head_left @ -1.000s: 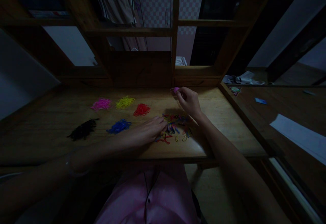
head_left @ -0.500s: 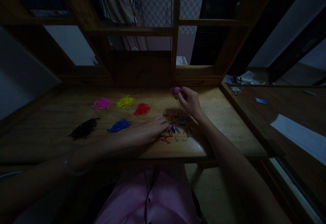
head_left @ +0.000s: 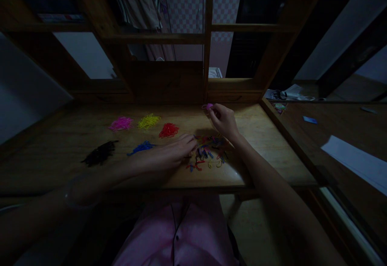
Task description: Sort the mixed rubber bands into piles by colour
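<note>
A mixed pile of thin coloured loops that look like rubber bands (head_left: 208, 147) lies on the wooden desk. At its left edge is my left hand (head_left: 179, 149), fingers drawn together and pointing down; whatever is between the fingertips is hidden. Beyond the pile, my right hand (head_left: 224, 120) pinches a small purple object with a thin loop (head_left: 209, 106), raised toward the desk's back. Left of my hands are single-colour heaps: red bands (head_left: 168, 130), blue bands (head_left: 141, 147), yellow bands (head_left: 148, 121), pink bands (head_left: 121, 123) and black bands (head_left: 99, 153).
A wooden shelf frame with drawers (head_left: 232, 97) rises along the desk's back. On the right, past a raised wooden edge (head_left: 281, 130), a brown surface bears white paper (head_left: 356, 161) and a small blue packet (head_left: 310, 120). The room is dim.
My left hand has drawn back slightly to the left and its fingers have curled in, uncovering more bands at the pile's near left. My right hand has hardly moved.
</note>
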A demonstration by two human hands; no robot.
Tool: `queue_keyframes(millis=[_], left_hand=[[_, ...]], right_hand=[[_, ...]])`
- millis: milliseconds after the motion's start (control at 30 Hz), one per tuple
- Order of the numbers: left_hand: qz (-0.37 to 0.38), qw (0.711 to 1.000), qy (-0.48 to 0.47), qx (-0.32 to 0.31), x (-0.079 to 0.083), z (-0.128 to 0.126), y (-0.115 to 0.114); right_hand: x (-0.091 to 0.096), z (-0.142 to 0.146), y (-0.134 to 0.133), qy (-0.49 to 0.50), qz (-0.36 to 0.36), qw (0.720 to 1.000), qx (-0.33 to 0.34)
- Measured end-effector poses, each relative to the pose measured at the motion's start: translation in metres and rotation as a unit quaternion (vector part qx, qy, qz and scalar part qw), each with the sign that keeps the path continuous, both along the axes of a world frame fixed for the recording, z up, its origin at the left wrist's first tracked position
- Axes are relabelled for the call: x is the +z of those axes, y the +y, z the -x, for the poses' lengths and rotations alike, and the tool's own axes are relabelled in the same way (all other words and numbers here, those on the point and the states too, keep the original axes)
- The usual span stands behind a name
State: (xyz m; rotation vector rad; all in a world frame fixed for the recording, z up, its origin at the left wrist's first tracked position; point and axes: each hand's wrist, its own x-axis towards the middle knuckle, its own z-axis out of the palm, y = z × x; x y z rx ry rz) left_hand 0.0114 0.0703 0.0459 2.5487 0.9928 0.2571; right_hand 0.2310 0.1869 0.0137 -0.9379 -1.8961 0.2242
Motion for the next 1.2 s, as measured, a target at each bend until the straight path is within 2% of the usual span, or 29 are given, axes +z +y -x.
queue_keyframes(millis=[133, 267, 367, 467, 533, 600, 667, 800, 967, 1200], left_hand=[[0.031, 0.997, -0.013, 0.066, 0.007, 0.012, 0.009], [0.062, 0.977, -0.082, 0.186, 0.015, 0.04, 0.03], [0.026, 0.951, -0.091, 0.294, 0.028, 0.085, 0.046], [-0.106, 0.922, -0.02, 0.372, 0.038, 0.145, 0.056], [-0.15, 0.895, 0.015, 0.421, 0.037, 0.182, 0.059], [-0.152, 0.893, 0.037, 0.422, 0.029, 0.209, 0.058], [-0.147, 0.89, 0.054, 0.429, 0.019, 0.225, 0.055], [-0.159, 0.888, 0.111, 0.416, 0.005, 0.231, 0.052], [-0.143, 0.858, 0.196, 0.454, 0.004, 0.227, 0.06], [-0.108, 0.865, 0.127, 0.473, 0.005, 0.218, 0.063]], right_hand=[[-0.001, 0.001, 0.0, 0.002, -0.002, 1.0, -0.005], [-0.002, 0.001, 0.001, 0.007, -0.004, 1.0, -0.001], [-0.002, 0.001, 0.001, 0.006, -0.003, 1.0, -0.002], [-0.002, 0.002, 0.001, 0.003, 0.001, 1.0, -0.004], [-0.003, 0.003, 0.001, 0.0, -0.001, 1.0, 0.0], [-0.004, 0.004, 0.0, -0.005, -0.002, 1.0, 0.002], [-0.004, 0.004, 0.0, -0.009, 0.0, 1.0, 0.001], [-0.004, 0.003, 0.0, -0.007, -0.001, 1.0, 0.003], [-0.003, 0.002, 0.0, -0.002, -0.007, 1.0, 0.013], [-0.005, 0.002, 0.001, 0.006, -0.008, 1.0, 0.008]])
